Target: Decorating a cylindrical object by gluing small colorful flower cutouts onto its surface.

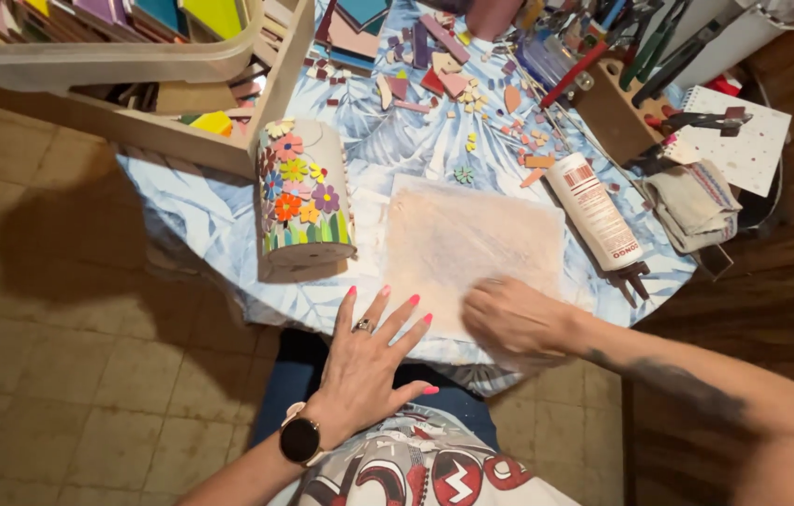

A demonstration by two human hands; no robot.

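My left hand point(371, 351) rests flat with its fingers spread at the near edge of the round table, a ring and a dark watch on it. My right hand point(512, 321) is blurred and lies palm down on the near right corner of a pale, pinkish sheet point(467, 239) spread on the tablecloth point(388, 141). Neither hand holds anything that I can see. Just left of the sheet lies a cylinder pot point(303, 199) on its side, covered with mosaic flowers in several colours.
A white glue bottle point(594, 211) lies right of the sheet, beside a folded cloth point(694, 201) and a spiral notebook point(744, 136). Loose mosaic pieces point(458, 89) scatter the far side. A wooden tool block with pliers point(617, 103) and a tile bin point(106, 47) stand behind.
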